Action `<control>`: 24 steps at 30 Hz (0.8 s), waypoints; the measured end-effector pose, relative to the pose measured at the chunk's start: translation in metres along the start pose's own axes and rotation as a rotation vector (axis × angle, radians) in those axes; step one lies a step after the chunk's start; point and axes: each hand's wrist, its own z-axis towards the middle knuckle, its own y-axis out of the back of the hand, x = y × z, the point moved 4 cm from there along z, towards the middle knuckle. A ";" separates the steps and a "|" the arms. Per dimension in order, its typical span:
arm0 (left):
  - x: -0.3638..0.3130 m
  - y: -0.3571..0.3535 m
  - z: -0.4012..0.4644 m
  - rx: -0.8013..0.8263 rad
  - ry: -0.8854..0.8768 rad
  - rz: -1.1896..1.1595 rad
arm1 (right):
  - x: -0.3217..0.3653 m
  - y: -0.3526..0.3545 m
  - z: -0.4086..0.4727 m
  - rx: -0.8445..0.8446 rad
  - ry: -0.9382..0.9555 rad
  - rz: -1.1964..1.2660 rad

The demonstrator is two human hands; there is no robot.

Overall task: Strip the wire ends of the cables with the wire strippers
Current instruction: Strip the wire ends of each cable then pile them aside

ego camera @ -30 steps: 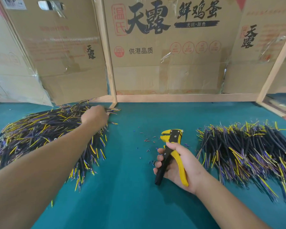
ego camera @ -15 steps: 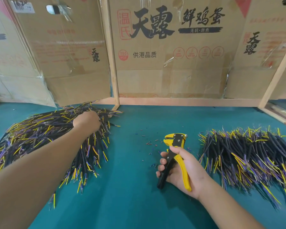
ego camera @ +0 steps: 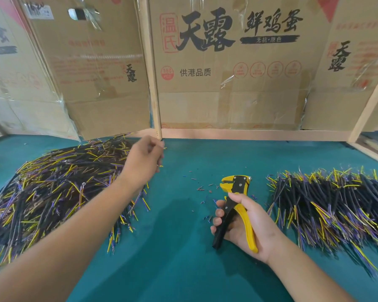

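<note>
On the teal table (ego camera: 179, 258), a big heap of black cables with yellow and purple wire ends (ego camera: 52, 184) lies at the left. A second heap of such cables (ego camera: 336, 205) lies at the right. My left hand (ego camera: 143, 159) hovers over the left heap's right edge, its curled fingers pinching one thin black cable (ego camera: 162, 149) that is mostly hidden behind them. My right hand (ego camera: 249, 225) rests on the table between the heaps and grips the yellow and black wire strippers (ego camera: 235, 199), jaws pointing away from me.
Small snipped bits of insulation (ego camera: 202, 188) are scattered on the table just left of the strippers' jaws. Cardboard boxes (ego camera: 227, 73) behind a wooden frame (ego camera: 153, 83) wall off the back. A wooden rail (ego camera: 371, 149) borders the right side.
My left hand has risen off the left heap and moved right toward the table's middle, its fingers now pinched on a cable. My right hand and the strippers have stayed put.
</note>
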 end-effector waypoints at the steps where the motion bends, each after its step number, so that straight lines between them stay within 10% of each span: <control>1: 0.003 -0.009 -0.010 0.029 -0.005 -0.016 | 0.000 0.000 0.000 0.002 0.003 0.003; 7: 0.044 -0.017 -0.053 0.493 0.040 0.822 | 0.003 0.003 -0.001 0.014 0.013 -0.007; 24: 0.054 -0.044 -0.058 0.367 -0.211 0.903 | 0.011 0.011 0.006 0.185 -0.037 -0.070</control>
